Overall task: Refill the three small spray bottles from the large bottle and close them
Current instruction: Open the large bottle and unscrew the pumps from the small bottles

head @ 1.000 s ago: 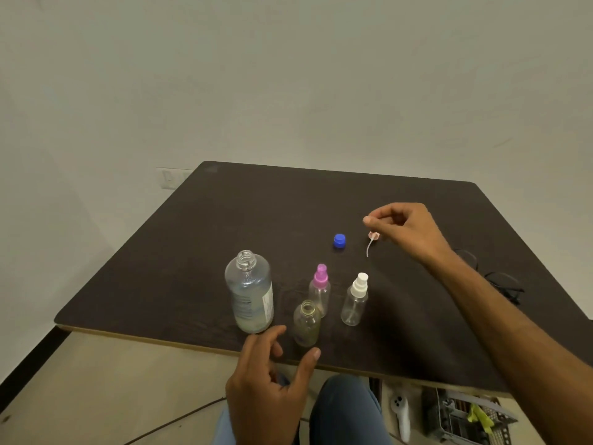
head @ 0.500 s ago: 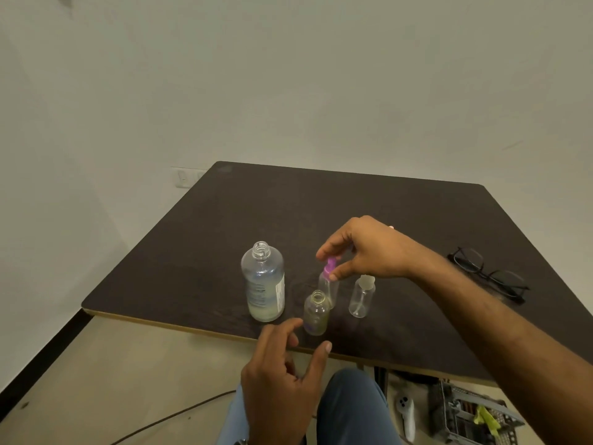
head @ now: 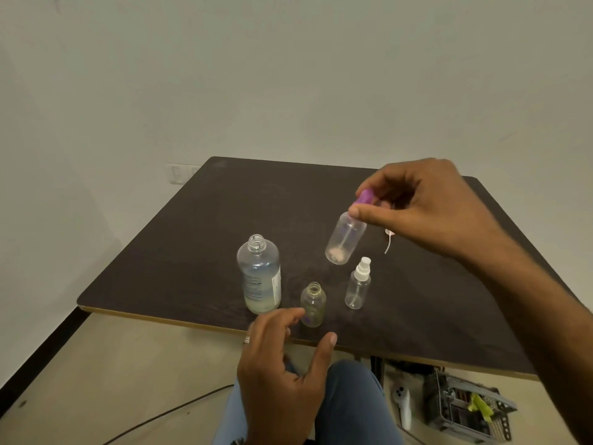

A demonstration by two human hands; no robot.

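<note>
My right hand [head: 417,203] pinches the purple spray cap of a small clear bottle [head: 344,239] and holds it tilted in the air above the dark table [head: 192,239]. The large clear bottle [head: 259,274] stands uncapped near the front edge, with a little liquid at its bottom. Beside it stands a small open bottle [head: 313,305] without a cap. A third small bottle [head: 358,289] with a white spray cap stands to the right. My left hand [head: 282,370] hovers at the table's front edge, fingers relaxed, close to the open small bottle. A loose spray top with its tube [head: 389,240] lies on the table.
Below the table at the right are a grey wire basket [head: 468,409] and a white controller [head: 402,403]. A cable [head: 167,415] runs across the floor. A wall socket [head: 179,173] sits behind the table's far left corner.
My right hand left the spray top on the table, took the purple-capped bottle by its cap and lifted it off the table. My left hand stayed near the open small bottle.
</note>
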